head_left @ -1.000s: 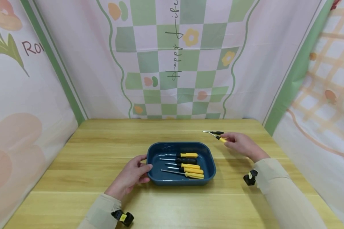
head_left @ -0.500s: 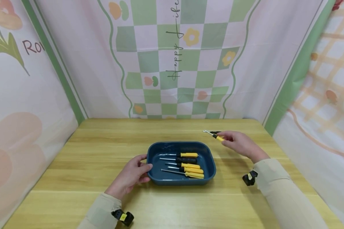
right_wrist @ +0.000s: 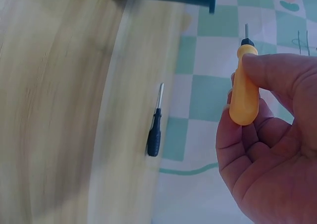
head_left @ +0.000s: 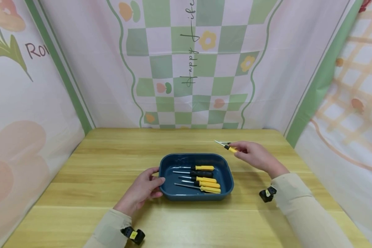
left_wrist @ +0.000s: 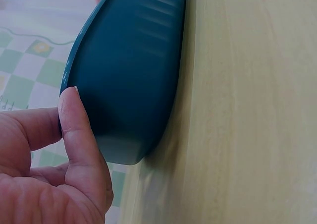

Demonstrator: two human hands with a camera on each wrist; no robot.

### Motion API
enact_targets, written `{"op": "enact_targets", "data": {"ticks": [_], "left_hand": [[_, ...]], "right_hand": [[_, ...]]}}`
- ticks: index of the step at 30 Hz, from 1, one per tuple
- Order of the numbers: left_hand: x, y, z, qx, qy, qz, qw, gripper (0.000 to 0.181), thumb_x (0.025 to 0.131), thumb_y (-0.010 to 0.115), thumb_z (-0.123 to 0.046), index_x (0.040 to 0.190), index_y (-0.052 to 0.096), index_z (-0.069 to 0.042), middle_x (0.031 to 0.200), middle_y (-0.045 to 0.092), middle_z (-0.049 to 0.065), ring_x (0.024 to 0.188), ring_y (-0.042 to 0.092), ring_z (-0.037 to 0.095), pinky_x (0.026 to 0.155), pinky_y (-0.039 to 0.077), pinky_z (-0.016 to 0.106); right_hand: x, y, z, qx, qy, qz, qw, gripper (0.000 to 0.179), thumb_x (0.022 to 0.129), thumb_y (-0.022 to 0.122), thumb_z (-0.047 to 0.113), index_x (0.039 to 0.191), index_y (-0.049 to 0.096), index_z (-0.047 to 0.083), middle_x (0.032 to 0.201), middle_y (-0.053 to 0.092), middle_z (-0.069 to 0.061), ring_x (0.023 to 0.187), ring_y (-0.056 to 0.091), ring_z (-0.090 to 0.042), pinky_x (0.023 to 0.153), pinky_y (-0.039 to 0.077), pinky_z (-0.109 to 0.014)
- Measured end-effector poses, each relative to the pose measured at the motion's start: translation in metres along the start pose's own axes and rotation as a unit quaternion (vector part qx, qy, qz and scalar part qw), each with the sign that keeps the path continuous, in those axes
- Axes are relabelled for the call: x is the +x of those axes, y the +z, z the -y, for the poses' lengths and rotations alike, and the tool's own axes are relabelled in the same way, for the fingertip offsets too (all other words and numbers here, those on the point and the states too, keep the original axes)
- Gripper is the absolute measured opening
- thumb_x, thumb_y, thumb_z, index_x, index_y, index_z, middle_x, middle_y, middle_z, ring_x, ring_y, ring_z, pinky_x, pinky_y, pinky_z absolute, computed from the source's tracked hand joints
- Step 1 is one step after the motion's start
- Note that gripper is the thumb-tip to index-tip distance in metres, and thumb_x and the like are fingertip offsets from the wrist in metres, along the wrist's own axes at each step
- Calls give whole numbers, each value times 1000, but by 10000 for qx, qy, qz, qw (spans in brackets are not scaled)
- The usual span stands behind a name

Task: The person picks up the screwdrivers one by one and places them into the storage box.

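Observation:
My left hand (head_left: 144, 188) pinches the left rim of a dark blue tray (head_left: 189, 198), thumb on one side and fingers on the other. Inside the tray several screwdrivers lie side by side, mostly yellow-handled (head_left: 210, 185), with one black-handled (head_left: 201, 174). Up and to the right of the tray, my right hand (head_left: 255, 155) holds a yellow-handled screwdriver (right_wrist: 244, 92) between thumb and fingers, raised off the table with its tip pointing away to the left. Behind it a black-handled screwdriver (right_wrist: 155, 133) lies on the table; in the head view the hand hides most of it.
The wooden table (head_left: 111, 165) carries the tray near its middle. A printed cloth (head_left: 186, 65) with green checks hangs along the back edge. More cloth hangs at the left (head_left: 28, 144) and right (head_left: 356, 110). A small black camera sits on each wrist.
My right hand has lifted the yellow-handled screwdriver and moved slightly left with it, away from the black-handled one on the table. The left hand and the tray have stayed in place.

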State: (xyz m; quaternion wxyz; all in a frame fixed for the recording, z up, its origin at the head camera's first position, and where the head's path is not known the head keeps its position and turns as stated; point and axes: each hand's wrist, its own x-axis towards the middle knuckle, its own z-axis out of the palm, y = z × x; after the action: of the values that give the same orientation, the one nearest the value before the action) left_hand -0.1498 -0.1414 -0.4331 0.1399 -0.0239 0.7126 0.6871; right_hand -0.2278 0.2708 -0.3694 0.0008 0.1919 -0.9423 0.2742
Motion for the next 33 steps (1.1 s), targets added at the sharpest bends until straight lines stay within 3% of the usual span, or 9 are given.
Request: {"op": "enact_targets", "data": {"ticks": [20,33], "left_hand": [[0,0,0,25,-16,1,10000,55,104,65,-14,154,45,-7,110,54,15,80,62,20,67,63,27],[-1,0,0,0,5,33,10000,54,104,63,-13,154,45,-7,108,53,14,79,62,20,68,63,27]], "right_hand": [[1,6,29,13,-380,107,9992,38,105,62,15,143,64,11,120,72,-10,97,63,-18,83,56,-38],[1,14,47,-100,-692,250,9972,37,104,64,17,141,66,13,120,72,-5,98,64,-16,87,58,-39]]}}
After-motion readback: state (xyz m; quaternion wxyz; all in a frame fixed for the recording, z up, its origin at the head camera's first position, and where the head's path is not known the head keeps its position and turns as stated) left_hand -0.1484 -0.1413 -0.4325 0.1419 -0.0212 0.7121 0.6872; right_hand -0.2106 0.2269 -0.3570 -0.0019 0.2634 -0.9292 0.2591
